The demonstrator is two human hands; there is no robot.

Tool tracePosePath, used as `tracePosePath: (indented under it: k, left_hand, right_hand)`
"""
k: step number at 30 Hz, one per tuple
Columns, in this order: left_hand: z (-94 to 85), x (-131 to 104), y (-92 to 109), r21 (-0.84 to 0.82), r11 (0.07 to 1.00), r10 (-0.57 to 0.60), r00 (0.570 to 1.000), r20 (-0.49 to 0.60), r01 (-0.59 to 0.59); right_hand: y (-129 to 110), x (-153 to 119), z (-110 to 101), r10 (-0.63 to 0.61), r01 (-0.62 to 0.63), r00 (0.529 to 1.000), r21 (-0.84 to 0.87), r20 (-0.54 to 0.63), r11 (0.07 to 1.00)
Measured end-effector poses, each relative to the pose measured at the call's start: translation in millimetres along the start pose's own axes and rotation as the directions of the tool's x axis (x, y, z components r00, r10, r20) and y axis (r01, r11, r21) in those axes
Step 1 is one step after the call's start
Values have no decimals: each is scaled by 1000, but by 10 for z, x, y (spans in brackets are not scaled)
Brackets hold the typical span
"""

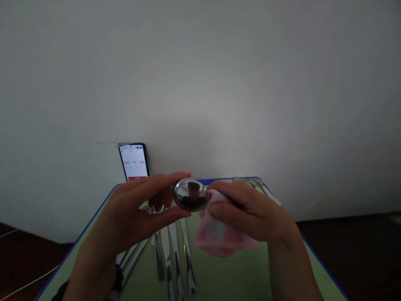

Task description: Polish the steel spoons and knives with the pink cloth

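A shiny metal spoon is raised above the table, its rounded bowl toward me. My left hand pinches the edges of the bowl between thumb and fingers. From the other side, my right hand grips a pink and white cloth against the spoon's right end. The cloth hangs down below my right fingers. The spoon's handle is hidden, so I cannot tell how far the cloth wraps it. Beneath my hands lie several metal knives, partly covered by my left hand and wrist.
A phone showing a timer leans against the wall at the back left. More cutlery lies at the table's far right corner, behind my right hand. The green table has a blue edge. A pale cable runs at lower left.
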State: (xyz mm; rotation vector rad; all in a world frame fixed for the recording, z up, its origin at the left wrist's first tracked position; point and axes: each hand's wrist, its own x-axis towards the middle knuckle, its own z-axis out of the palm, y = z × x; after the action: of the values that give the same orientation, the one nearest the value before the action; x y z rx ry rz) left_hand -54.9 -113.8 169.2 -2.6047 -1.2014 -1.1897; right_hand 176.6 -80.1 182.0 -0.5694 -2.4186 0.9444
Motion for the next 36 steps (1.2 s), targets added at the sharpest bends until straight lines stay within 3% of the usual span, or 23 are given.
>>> tracePosePath:
  k: [9,17,22,36]
  left_hand:
    - [5,25,7,-11,998,66,994,-85,-68]
    - [-3,29,11,9,998,70,995,-76,-70]
    - [6,19,-9,22,998,67,995,-69,-66]
    - [25,-3,2,14,996,89,980,-179,-88]
  right_hand:
    - [-68,15,4,-56,56,998,48,-9,997]
    - [-49,33,3,-74,73,997,60,6,996]
    - [12,51,14,-47,42,998,121,33,992]
    - [14,83,-5,-3,-24,992,210,130,977]
